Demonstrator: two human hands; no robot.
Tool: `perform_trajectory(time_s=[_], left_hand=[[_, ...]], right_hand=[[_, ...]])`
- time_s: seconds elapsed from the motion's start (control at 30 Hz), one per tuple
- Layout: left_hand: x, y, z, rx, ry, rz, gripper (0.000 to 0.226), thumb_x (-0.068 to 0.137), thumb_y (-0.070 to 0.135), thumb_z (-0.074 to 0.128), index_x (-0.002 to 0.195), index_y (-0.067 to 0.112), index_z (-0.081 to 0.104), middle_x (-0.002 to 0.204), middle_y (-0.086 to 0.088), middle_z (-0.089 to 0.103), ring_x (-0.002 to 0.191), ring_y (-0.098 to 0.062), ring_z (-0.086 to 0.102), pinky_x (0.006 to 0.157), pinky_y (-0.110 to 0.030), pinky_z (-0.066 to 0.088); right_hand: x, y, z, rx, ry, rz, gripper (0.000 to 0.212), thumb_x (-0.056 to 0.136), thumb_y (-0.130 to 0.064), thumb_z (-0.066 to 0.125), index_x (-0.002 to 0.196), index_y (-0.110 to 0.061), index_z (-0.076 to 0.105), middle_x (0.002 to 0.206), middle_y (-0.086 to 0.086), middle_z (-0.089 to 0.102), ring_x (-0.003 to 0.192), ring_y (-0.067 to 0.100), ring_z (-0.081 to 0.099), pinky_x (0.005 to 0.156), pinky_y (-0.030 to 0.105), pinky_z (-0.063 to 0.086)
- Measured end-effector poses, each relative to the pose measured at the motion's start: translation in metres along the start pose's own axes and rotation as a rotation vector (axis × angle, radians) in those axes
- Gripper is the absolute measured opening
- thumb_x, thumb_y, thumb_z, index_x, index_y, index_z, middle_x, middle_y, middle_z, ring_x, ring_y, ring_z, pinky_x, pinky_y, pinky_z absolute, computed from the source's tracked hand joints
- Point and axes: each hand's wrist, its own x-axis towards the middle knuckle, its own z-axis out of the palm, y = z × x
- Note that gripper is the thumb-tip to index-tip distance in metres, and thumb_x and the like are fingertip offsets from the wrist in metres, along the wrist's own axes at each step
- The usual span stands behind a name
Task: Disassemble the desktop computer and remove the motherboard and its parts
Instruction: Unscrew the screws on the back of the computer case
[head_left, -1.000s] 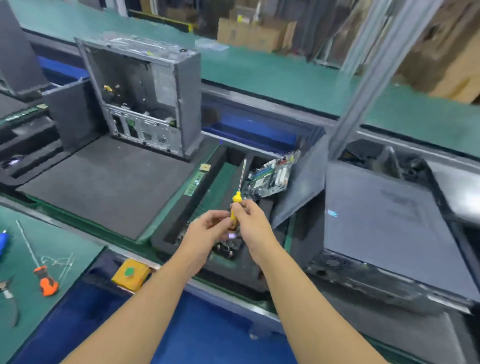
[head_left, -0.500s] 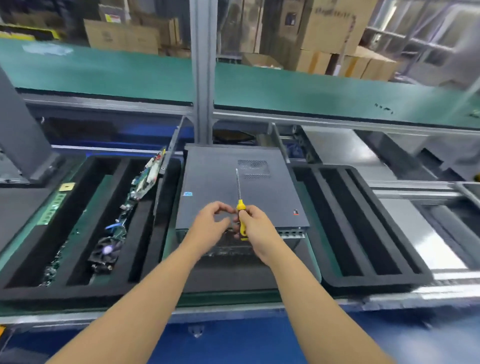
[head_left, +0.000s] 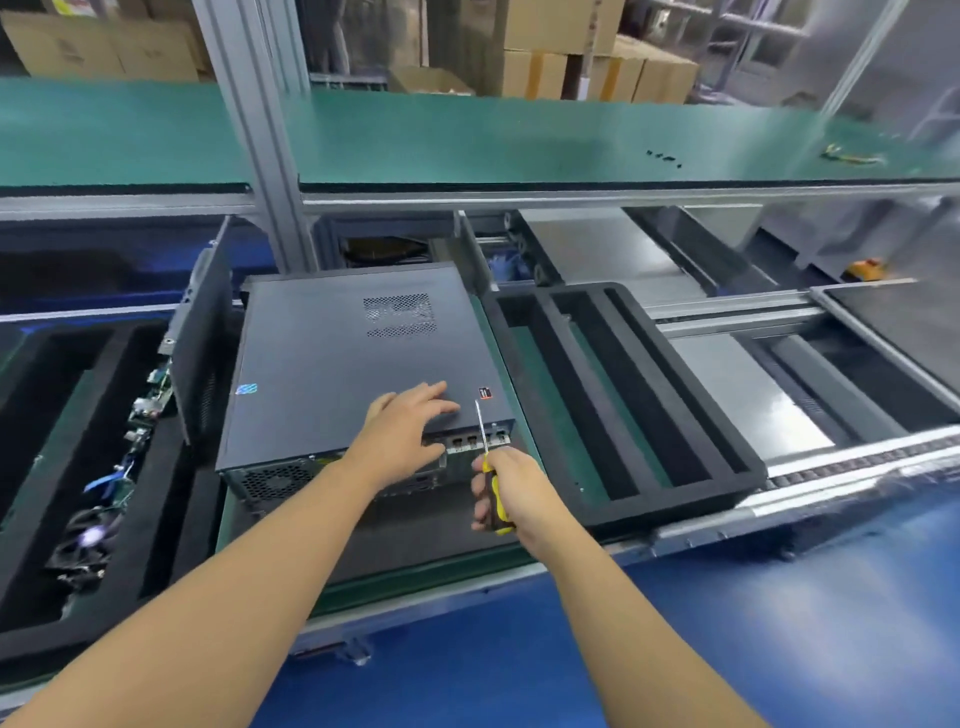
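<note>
A dark grey desktop computer case (head_left: 332, 358) lies flat on its side on the line, its rear panel with ports facing me. My left hand (head_left: 408, 423) rests flat on the case's near right corner, fingers straight, thumb over the rear edge. My right hand (head_left: 511, 491) grips a yellow-and-black screwdriver (head_left: 485, 452) by the handle, its shaft pointing up just in front of the rear ports. A removed motherboard (head_left: 150, 400) stands on edge in the black foam tray (head_left: 62, 467) at the left, with a fan lower down.
A black foam tray (head_left: 623, 405) with long slots sits right of the case. A loose grey side panel (head_left: 202, 343) leans between the case and the left tray. An aluminium post (head_left: 260, 135) rises behind. A green shelf (head_left: 519, 135) spans the back. Rollers run at right.
My view swung right from the opened case to this closed one. My hands parted: the left moved onto the case top, the right dropped lower with the screwdriver.
</note>
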Motion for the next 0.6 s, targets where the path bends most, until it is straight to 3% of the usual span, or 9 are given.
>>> perform_trajectory(time_s=[0.13,0.3,0.47,0.6], left_hand=[[0.009,0.019,0.010,-0.070,-0.010,0.082,0.050,0.091,0.031,0.067,0.139,0.035,0.052,0.158,0.014,0.032,0.148,-0.009,0.023,0.116,-0.037,0.015],[0.023,0.036,0.018,-0.203,0.086,0.118,0.034,0.087,0.017,0.073,0.120,0.024,0.068,0.142,0.008,0.056,0.137,-0.013,0.046,0.112,-0.038,0.035],[0.026,0.035,0.023,-0.247,0.166,0.054,0.021,0.084,0.022,0.077,0.102,0.032,0.075,0.129,0.016,0.064,0.127,-0.008,0.053,0.108,-0.047,0.039],[0.026,0.036,0.024,-0.233,0.194,0.012,0.019,0.081,0.029,0.079,0.097,0.039,0.074,0.125,0.023,0.063,0.121,-0.003,0.054,0.105,-0.042,0.037]], right_hand=[[-0.004,0.004,-0.010,-0.071,0.086,0.034,0.024,0.094,-0.021,0.036,0.100,-0.015,0.057,0.067,0.000,0.057,0.045,0.016,0.041,0.046,0.025,0.041],[-0.010,0.013,-0.022,-0.133,0.127,0.061,0.030,0.097,-0.021,0.031,0.106,-0.019,0.059,0.068,-0.001,0.050,0.046,0.013,0.034,0.044,0.022,0.035],[-0.011,0.016,-0.025,-0.177,0.130,0.050,0.030,0.099,-0.023,0.030,0.105,-0.021,0.060,0.069,0.000,0.049,0.046,0.012,0.034,0.043,0.022,0.033],[-0.010,0.015,-0.024,-0.174,0.136,0.042,0.031,0.098,-0.023,0.031,0.105,-0.022,0.061,0.068,0.000,0.050,0.046,0.011,0.033,0.043,0.022,0.033]])
